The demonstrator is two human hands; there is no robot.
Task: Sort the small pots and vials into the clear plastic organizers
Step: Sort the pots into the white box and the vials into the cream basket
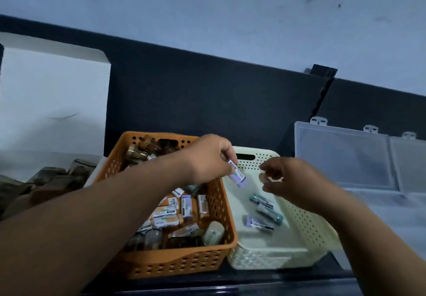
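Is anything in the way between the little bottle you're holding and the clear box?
Yes. The right hand hovers between the vial in the left hand and the clear organizer, above the cream basket, whose right wall also lies between.

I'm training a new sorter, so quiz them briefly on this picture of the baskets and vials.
1. True or false: the left hand pinches a purple-capped labelled vial.
2. How many vials lie inside the cream perforated plastic basket?
3. Which holds the most vials? A: orange perforated plastic basket. B: cream basket. C: clear plastic organizer.
Key: 1 true; 2 three; 3 A.
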